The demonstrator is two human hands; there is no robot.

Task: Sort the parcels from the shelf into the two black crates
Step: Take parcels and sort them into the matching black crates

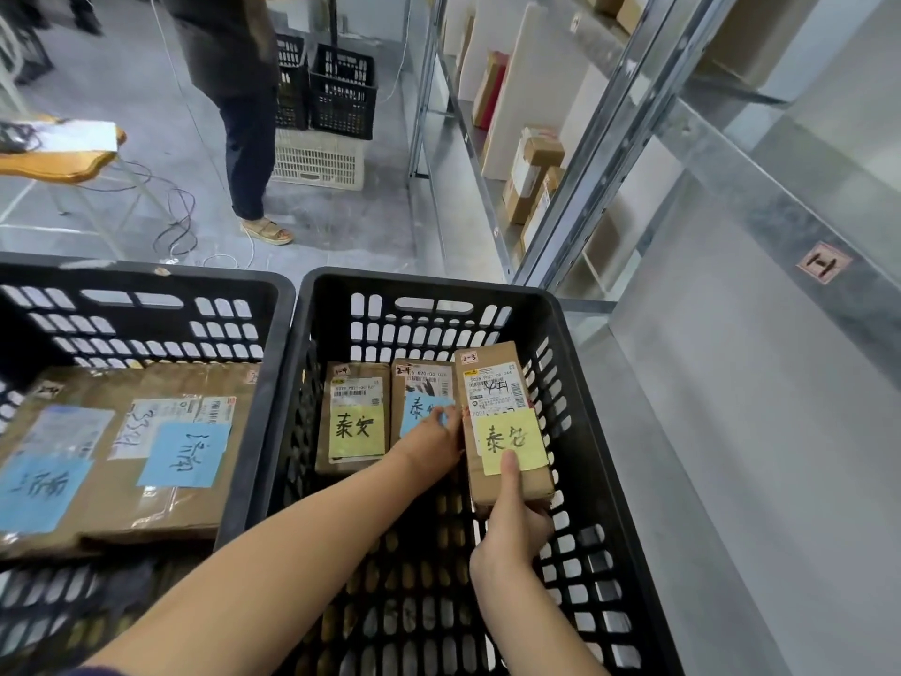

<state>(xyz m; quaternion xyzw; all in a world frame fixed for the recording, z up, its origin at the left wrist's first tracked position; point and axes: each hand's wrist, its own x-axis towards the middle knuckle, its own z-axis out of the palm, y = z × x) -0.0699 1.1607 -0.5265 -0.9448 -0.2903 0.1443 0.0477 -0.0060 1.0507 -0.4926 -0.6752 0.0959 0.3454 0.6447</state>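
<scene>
Our right hand (pixel 512 529) grips the near end of a brown cardboard parcel with a yellow paper note (pixel 504 378), thumb on top. It holds the parcel inside the black plastic crate with holes (pixel 429 285), close to the wall at 3 o'clock. Our left hand (pixel 434 439) touches that parcel's edge at 9 o'clock, but we cannot tell if it grips. A small brown parcel with a blue note (pixel 421 383) sits at 9 o'clock of it, and a second black crate (pixel 146 280) sits farther that way.
</scene>
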